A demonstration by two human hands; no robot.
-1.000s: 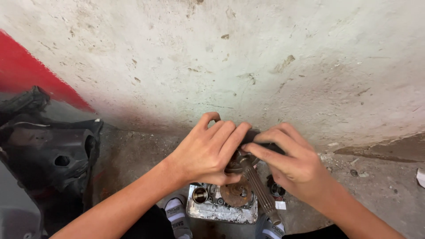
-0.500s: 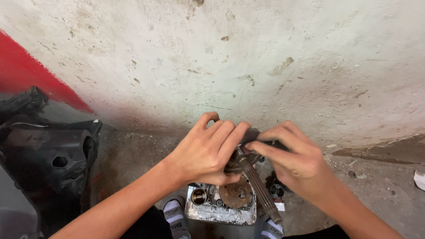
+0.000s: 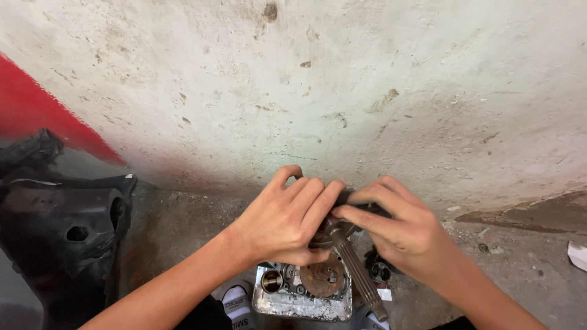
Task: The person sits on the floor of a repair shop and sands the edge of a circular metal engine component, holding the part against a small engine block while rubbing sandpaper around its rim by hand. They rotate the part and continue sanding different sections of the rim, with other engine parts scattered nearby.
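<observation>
Your left hand [image 3: 287, 223] is curled over the top end of a dark splined metal shaft [image 3: 358, 275], fingers folded down and closed around a part at its head that you cannot see clearly beneath them. Your right hand [image 3: 403, 235] meets it from the other side, its fingers [image 3: 367, 220] pressed along the same top end and wrapped over a dark piece there; both hands grip the same assembly and their fingertips touch each other. The shaft slants down and to the right from under your hands, its ribbed length showing below them, with the lower tip near the bottom edge of the view.

Directly beneath your hands sits a grimy silver engine casing [image 3: 302, 299] on the floor, with a rusty round gear [image 3: 322, 281] set in it and an open round bore [image 3: 271, 281] to the left of that gear. A small dark bearing-like ring [image 3: 379, 271] lies just right of the shaft. Your grey shoes [image 3: 235, 302] flank the casing. A dark plastic body panel [image 3: 61, 226] lies well apart at the left, against the stained white wall [image 3: 293, 79] with its red stripe [image 3: 36, 110]. The concrete floor [image 3: 526, 263] is dusty, and a scrap of white paper [image 3: 576, 255] lies at the far right.
</observation>
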